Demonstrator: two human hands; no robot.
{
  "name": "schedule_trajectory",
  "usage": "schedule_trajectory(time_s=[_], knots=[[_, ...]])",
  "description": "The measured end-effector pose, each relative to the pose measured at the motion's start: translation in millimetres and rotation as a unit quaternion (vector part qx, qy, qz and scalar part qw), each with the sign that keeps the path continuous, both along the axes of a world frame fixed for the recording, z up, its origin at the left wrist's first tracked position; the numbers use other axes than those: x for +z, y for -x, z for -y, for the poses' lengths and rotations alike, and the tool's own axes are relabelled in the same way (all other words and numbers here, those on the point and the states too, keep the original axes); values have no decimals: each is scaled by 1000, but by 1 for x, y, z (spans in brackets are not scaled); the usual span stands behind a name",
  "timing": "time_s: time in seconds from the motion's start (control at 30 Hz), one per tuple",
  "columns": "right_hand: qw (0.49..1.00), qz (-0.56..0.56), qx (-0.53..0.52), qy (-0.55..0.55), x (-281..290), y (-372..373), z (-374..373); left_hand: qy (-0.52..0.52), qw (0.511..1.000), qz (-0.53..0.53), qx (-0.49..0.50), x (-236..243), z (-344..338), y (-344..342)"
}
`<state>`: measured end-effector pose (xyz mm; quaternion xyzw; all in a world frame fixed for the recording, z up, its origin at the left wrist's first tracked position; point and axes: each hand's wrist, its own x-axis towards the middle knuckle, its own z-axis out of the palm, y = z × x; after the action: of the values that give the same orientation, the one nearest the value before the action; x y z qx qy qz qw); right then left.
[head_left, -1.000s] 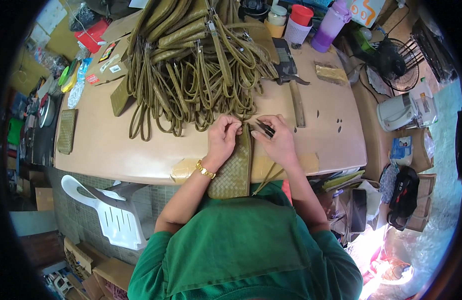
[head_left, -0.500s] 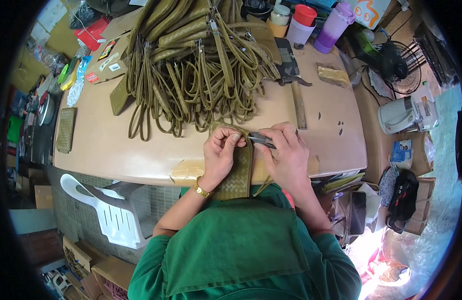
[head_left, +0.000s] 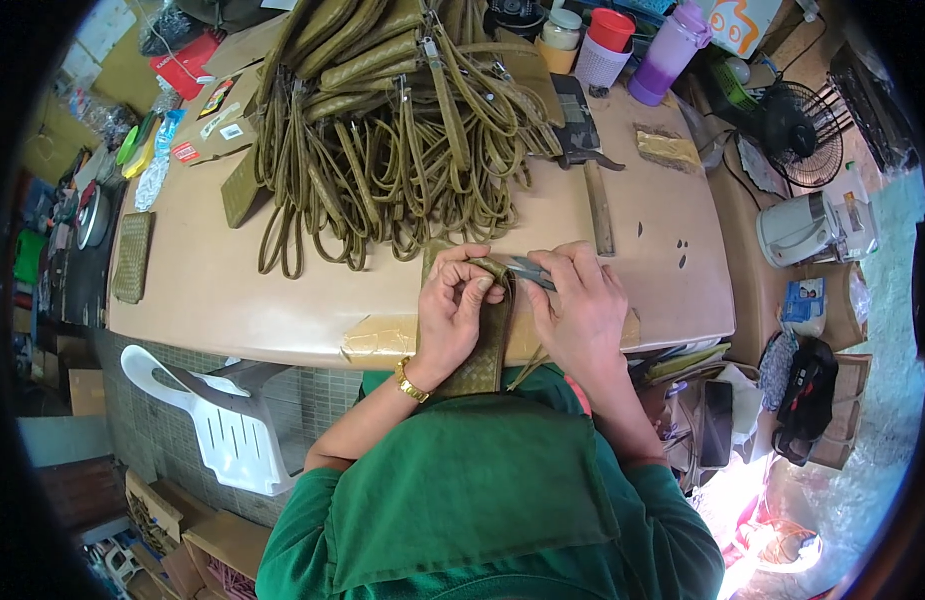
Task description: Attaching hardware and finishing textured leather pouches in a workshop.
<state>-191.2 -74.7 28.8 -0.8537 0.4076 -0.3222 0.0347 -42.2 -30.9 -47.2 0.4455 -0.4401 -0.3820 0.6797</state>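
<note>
At the table's near edge, my left hand (head_left: 456, 312) pinches the top of an olive woven pouch (head_left: 486, 345), fingers closed on it. My right hand (head_left: 581, 312) grips a small metal tool (head_left: 528, 270) against it. Beyond lies a heap of matching pouches (head_left: 403, 130).

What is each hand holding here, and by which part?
Left hand pinches the top edge of an olive woven pouch. Right hand grips a small metal tool by its rear end.

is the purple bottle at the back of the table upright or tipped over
Upright: the purple bottle stands on its base on the table, cap on top.
</note>
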Motion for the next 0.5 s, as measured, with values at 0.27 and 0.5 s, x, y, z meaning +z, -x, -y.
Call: schedule_trajectory(time_s=[0.27, 0.5], knots=[[999, -39, 34, -11, -2, -4, -3, -20, 1000, -10, -20, -1, 1, 0], [1000, 2, 15, 21, -19, -5, -2, -3, 997, 78, -7, -7, 3, -3]])
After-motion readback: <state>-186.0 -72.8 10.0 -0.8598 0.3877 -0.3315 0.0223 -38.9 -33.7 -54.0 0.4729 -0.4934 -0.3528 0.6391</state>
